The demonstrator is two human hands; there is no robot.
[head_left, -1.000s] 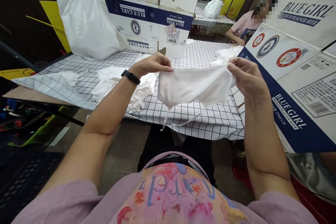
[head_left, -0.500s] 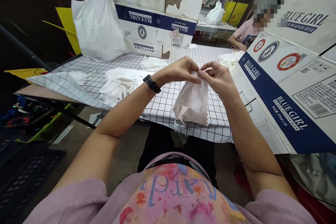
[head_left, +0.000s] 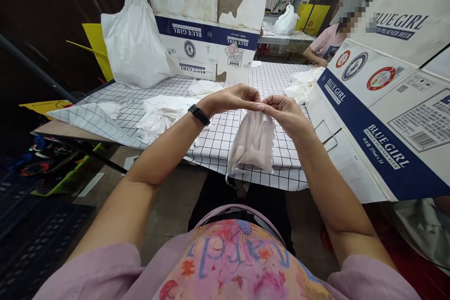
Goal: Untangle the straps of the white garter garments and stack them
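Note:
A pale, thin cloth piece [head_left: 252,143] with a zigzag-cut side edge hangs over the front of the table. A narrow strip dangles from its lower left corner. Both my hands pinch it by the top edge, fingertips meeting. My left hand [head_left: 244,97], with a black band on the wrist, is closed on the left of that edge. From the other side my right hand [head_left: 284,111] grips it, thumb against the left thumb. Left of them lies a pile of white cloth pieces [head_left: 158,115] with thin strips.
A checked cloth covers the table [head_left: 214,143]. Behind stand a white plastic bag [head_left: 135,47] and a cardboard box [head_left: 207,40]; another carton [head_left: 372,98] leans at the right. More white pieces [head_left: 302,83] lie beside it. A person [head_left: 325,44] sits beyond.
My hands have drawn closer together along the top edge, thumbs now touching and levelled out. The cloth piece hangs narrower and more gathered. The view has shifted slightly.

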